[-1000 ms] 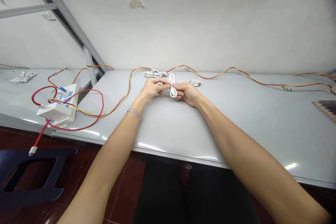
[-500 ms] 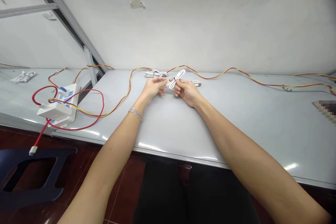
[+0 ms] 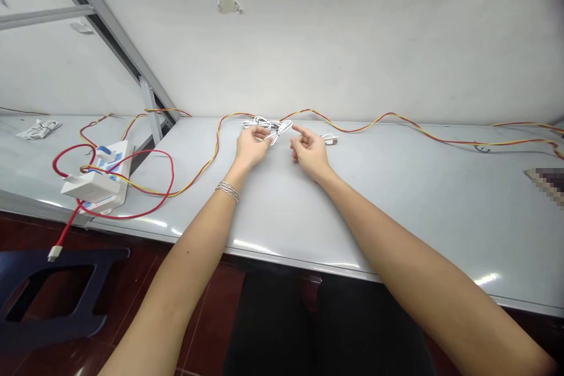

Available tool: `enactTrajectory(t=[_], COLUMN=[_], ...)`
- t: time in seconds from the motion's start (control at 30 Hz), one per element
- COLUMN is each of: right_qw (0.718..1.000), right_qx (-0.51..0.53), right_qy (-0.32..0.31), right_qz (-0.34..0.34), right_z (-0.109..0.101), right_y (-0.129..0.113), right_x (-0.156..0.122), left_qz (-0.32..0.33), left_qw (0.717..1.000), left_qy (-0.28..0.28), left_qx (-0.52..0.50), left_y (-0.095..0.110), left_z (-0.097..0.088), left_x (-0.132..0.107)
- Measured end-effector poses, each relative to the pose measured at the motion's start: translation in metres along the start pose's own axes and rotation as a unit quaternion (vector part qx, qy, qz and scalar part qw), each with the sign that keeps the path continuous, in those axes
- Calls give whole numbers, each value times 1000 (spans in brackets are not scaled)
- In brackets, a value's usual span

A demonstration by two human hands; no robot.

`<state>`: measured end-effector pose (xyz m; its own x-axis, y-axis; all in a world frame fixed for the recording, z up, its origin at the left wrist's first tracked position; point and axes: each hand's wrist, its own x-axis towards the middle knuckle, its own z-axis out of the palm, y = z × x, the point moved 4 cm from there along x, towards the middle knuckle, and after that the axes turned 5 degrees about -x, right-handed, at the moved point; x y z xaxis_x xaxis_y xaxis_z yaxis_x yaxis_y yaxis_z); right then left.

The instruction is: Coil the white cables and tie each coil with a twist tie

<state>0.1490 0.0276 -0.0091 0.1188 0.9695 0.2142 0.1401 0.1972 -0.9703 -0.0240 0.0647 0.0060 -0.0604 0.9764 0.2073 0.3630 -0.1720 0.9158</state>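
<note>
My right hand has let go of the coiled white cable and drawn back, its grip spread and empty, near a white USB plug. The cable lies on the tabletop, touched by my left hand; I cannot tell whether that grip pinches it.

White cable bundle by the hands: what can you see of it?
The white cable bundle is thin, smooth, plastic-looking cable in loose loops; at this size I can't tell whether it is one cable or more, and no plug shows clearly. It lies flat on the grey table top, just in front of a red-and-yellow wire. The left hand has its fingers at the near side, apparently touching it. The right hand is apart from it.
</note>
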Motion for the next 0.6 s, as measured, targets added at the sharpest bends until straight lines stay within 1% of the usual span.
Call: enactTrajectory(t=[0.07, 0.13, 0.17, 0.2, 0.27, 0.33, 0.4, 0.43, 0.5, 0.6], right_qw=[990, 962, 943, 925, 891, 869, 866, 869, 880, 896], right_qx=[-94, -203, -256, -305, -378, -420, -435, -435, -427, -410], right_qy=[55, 112, 142, 172, 226, 253, 248, 236, 208, 172], right_qz=[-85, -146, -155, -150, -109, -61, -17, 1, 15, -2], right_z=[-4, -10, -14, -19, -28, -35, -38, -39, -38, -36], right_y=[-6, -11, -13, -13, -9, -2, 8, 12, 19, 22], right_x=[-2, -3, -3, -3, 0, 3, 7, 9, 12, 14], left_qz=[-7, -15, -15, -15, -22, -35, -44, -46, -44, -21], left_qw=[999, 997, 995, 993, 990, 991, 994, 995, 997, 998], left_qy=[30, 66, 89, 111, 131, 110, 75, 63, 37, -38], left_qx=[22, 31, 34, 40, 54, 63, 64, 62, 53, 43], left_y=[-2, -2, -1, -1, 0, 0, -1, -1, -2, -3], left_z=[-6, -12, -15, -18, -20, -17, -12, -9, -3, 6], left_x=[1, 1, 1, 0, -1, -1, -1, -2, -3, -5])
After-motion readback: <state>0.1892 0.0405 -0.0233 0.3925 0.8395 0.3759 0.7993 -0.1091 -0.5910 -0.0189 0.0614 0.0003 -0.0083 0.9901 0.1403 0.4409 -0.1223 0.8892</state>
